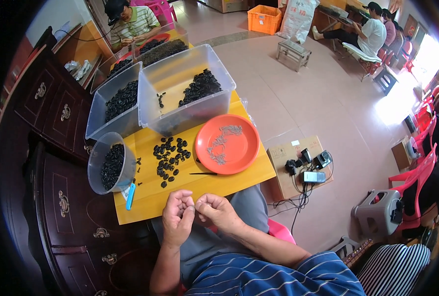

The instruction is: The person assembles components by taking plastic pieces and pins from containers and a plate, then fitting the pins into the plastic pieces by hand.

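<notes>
Black little pieces [171,160] wait nearby, so I keep my left hand [178,218] and right hand [216,211] pinched gently on something tiny.

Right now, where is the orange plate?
In the head view, the orange plate sits on the yellow table's right side, just below the big clear bin.

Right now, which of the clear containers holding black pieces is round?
The clear round tub at the yellow table's left edge, nearest the left hand. The other clear bins behind it are rectangular.
</notes>
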A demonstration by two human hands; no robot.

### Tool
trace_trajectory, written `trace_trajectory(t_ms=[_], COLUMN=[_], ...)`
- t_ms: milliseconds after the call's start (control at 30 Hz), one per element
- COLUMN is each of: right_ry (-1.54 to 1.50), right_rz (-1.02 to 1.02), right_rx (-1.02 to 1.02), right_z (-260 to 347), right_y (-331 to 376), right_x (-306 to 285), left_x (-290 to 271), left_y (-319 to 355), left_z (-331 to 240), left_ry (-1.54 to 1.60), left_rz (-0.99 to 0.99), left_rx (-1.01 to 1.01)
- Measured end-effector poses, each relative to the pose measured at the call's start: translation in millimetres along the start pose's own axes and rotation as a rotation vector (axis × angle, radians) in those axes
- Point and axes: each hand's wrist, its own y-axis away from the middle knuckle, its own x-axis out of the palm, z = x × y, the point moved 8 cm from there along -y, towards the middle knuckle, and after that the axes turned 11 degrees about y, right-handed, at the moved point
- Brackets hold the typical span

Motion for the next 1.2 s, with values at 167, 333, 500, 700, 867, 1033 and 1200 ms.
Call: trace_trajectory(t_ms=[167, 333, 500, 700, 867, 1033, 1200], right_ry=[0.074, 0.602, 0.701, 0.756, 0.756, 1.172, 1.593], right_rz=[-0.037, -0.189, -0.244, -0.306, -0.345, -0.444, -0.496], right_rx=[0.012, -0.240, -0.316, -0.308, -0.285, -0.322, -0.409], right_z=[2.8, 20.3, 31.9, 35.3, 55.5, 107.5, 141.4], right_y=[1.3, 5.9, 9.8, 9.9, 5.4, -13.5, -35.7], right_x=[1.5, -4.6, 1.2, -9.6, -27.6, -70.0, -84.9], left_x=[-0.7, -4.9, -9.1, -11.4, -42.9, -60.7, -69.6], left_y=[-1.1, -3.4, -1.1, 2.0, 10.4, 19.3, 31.1], left_z=[-1.8, 17.2, 23.9, 22.3, 35.8, 39.7, 43.1], left_ry=[0.040, 0.215, 0.295, 0.262, 0.275, 0.418, 0.576], left_rz=[-0.014, -0.056, -0.073, -0.058, -0.153, -0.213, -0.272], left_rx=[-0.022, -0.068, -0.094, -0.055, -0.067, -0.061, -0.057])
